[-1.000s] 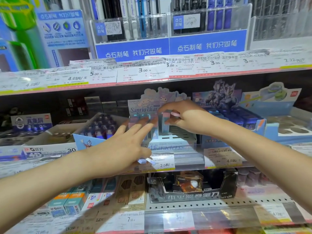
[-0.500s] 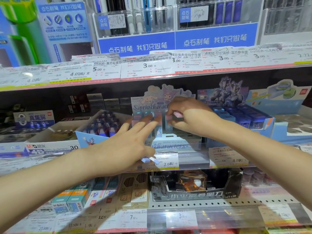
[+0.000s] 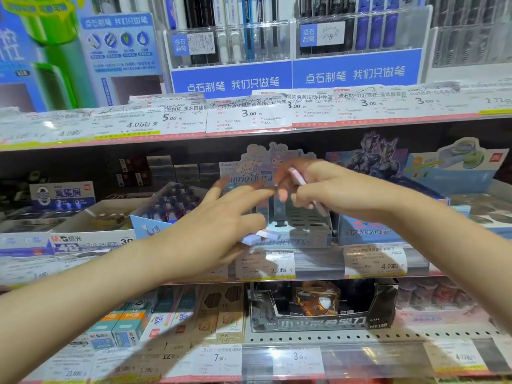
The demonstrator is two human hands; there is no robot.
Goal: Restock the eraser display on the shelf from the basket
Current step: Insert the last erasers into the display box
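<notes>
Cardboard eraser display [image 3: 291, 214], white-blue with a cartoon header, sits on the middle shelf [image 3: 318, 261] above the 2.0 price tag [image 3: 266, 266]; every place below is given relative to this display. Most of its slots look bare, a few upright erasers stand at its back left. Basket not in view. Left hand [image 3: 219, 225] reaches in from the display's left, front fingers extended toward the slots, lower fingers tucked around pale lilac erasers [image 3: 256, 236] right at the display's front-left edge. Right hand [image 3: 329, 192] hovers over the display's top, fingers curled, pinching a pink eraser [image 3: 297, 177] tilted, not yet in a slot. Blurry, so exact contact unclear.

Judgement: step in hand is seating the pink eraser. Do it well by turning it upright, lining it with an open slot beside the standing ones, and lowering straight down. Keep the left fingers steadying neighbours without knocking them. Keep the spare erasers gripped so none drop off the shelf.
</notes>
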